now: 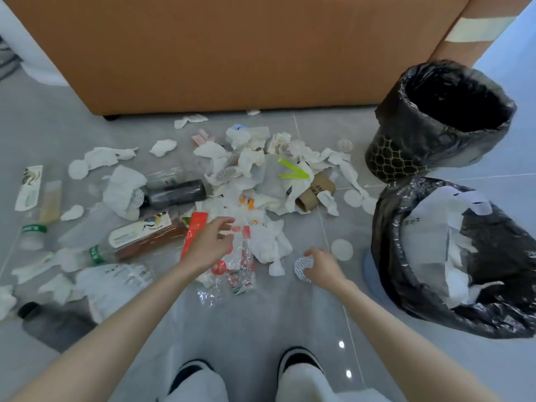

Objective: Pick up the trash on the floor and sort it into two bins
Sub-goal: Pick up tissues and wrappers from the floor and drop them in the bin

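Head view: right hand [322, 268] pinches round white dotted paper pad [301, 269] at its left edge. Left hand [210, 245] open, fingers spread, empty, over clear red-printed plastic wrapper [240, 265]. Advice: lift pad clear, drop into black-lined bin holding white paper [388, 227], just right of hand.

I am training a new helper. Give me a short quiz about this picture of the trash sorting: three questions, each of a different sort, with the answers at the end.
1. True or false: the right hand pinches a round white pad.
2. Which bin already holds white paper? A: the nearer bin; B: the farther; C: neither.
3. Fill in: the left hand reaches, fingers apart, above a ___ packet.
Key: 1 true; 2 A; 3 red.
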`<state>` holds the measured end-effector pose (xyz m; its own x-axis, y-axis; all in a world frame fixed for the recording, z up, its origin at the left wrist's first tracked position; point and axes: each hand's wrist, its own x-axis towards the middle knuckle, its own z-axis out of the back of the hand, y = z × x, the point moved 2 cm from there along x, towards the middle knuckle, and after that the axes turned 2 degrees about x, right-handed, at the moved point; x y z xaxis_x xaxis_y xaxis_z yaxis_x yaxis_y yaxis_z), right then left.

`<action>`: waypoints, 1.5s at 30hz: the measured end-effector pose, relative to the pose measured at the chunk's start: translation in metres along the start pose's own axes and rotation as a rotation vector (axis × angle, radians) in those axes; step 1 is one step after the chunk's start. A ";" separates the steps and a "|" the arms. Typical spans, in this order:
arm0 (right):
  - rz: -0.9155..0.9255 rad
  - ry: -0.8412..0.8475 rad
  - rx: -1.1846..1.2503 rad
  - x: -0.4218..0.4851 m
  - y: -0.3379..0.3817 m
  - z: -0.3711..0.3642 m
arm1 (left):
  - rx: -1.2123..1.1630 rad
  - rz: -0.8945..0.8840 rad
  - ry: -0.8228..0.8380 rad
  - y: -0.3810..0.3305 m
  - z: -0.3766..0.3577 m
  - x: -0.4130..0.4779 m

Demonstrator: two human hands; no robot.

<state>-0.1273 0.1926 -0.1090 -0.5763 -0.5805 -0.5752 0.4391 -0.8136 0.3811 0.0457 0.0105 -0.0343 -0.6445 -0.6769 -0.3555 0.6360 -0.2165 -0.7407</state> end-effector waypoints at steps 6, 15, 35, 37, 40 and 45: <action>-0.019 -0.069 -0.100 0.017 -0.015 -0.037 | 0.155 0.014 -0.040 0.053 -0.024 0.005; -0.062 -0.047 -0.354 0.028 -0.013 -0.039 | 0.173 0.396 -0.197 0.104 -0.022 0.016; 0.064 -0.107 0.156 0.051 0.072 -0.062 | -0.066 0.573 -0.152 0.138 -0.043 -0.003; 0.066 -0.107 0.187 0.044 0.070 -0.061 | -0.130 0.577 -0.156 0.138 -0.041 -0.004; 0.072 -0.120 0.278 0.040 0.067 -0.051 | -0.201 0.541 -0.148 0.134 -0.033 -0.004; 0.129 -0.225 0.407 0.024 0.076 -0.012 | -0.249 0.419 -0.153 0.109 -0.011 -0.008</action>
<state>-0.0998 0.1169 -0.1023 -0.6897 -0.6334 -0.3509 0.2374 -0.6556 0.7168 0.1161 -0.0003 -0.1184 -0.2746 -0.7691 -0.5771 0.6938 0.2571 -0.6727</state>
